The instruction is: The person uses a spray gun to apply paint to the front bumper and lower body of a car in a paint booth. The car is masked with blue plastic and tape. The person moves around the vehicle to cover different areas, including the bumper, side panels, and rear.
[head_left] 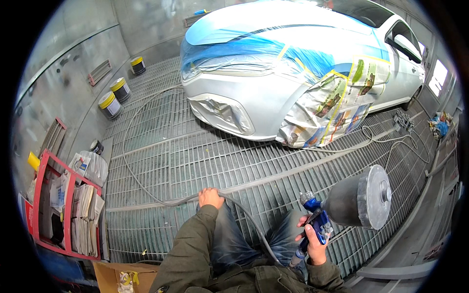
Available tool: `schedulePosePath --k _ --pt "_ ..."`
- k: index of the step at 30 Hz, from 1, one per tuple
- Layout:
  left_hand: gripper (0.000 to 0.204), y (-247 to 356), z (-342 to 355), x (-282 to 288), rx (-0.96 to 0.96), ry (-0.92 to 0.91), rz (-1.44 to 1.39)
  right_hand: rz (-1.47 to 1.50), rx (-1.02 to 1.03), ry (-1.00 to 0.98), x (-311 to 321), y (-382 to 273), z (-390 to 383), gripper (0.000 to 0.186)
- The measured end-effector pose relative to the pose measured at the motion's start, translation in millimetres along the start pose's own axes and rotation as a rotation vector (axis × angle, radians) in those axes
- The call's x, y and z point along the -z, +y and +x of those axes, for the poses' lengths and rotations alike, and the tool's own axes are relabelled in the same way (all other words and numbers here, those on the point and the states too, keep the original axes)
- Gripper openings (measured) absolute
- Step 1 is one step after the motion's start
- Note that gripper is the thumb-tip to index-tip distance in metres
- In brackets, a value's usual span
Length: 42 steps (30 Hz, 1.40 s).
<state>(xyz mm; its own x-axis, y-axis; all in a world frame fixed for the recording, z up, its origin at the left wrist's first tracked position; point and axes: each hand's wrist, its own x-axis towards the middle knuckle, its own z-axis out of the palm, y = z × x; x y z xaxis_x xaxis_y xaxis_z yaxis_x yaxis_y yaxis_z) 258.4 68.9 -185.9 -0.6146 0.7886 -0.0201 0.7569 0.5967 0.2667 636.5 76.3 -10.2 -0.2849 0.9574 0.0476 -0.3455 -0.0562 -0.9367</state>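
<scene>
In my right hand [315, 244] is a blue paint spray gun [320, 223], my fingers wrapped around its handle. A large grey cup [359, 198] sits on the gun, tilted out to the right. My left hand [211, 198] is closed around a grey air hose [251, 219] in front of my knees. From there the hose runs back toward my lap and away along the floor to the left. Ahead stands a white car [234, 100], its front partly covered with blue masking film [312, 56] and its wheel area with taped newspaper [325, 105].
Paint cans with yellow bands [110, 105] line the left wall. A red rack [71, 207] of folded papers and a cardboard box [105, 278] are at the near left. More hose [376, 140] lies on the grated floor [166, 166] at the right.
</scene>
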Motion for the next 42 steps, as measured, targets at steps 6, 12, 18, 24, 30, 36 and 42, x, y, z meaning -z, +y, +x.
schedulePosePath --k 6,12,18,24,30,36,42 --pt "0.034 3 0 3 0.005 -0.013 0.007 0.0 0.001 0.005 1 -1 1 0.028" --pt "0.034 6 0 4 0.006 -0.019 0.005 0.008 -0.009 0.006 3 1 1 0.028" --pt "0.034 6 0 7 -0.007 -0.005 0.032 0.009 0.005 0.013 3 -1 1 0.028" --pt "0.035 7 2 4 0.022 -0.042 0.033 -0.003 -0.003 0.027 4 -1 2 0.026" --pt "0.034 7 3 1 0.005 -0.04 0.011 -0.007 -0.01 0.035 7 -2 2 0.026" --pt "0.035 2 4 0 -0.019 -0.029 0.009 -0.058 0.005 0.072 13 2 6 0.029" --pt "0.037 6 4 1 -0.015 -0.04 0.009 -0.071 0.002 0.153 27 6 9 0.029"
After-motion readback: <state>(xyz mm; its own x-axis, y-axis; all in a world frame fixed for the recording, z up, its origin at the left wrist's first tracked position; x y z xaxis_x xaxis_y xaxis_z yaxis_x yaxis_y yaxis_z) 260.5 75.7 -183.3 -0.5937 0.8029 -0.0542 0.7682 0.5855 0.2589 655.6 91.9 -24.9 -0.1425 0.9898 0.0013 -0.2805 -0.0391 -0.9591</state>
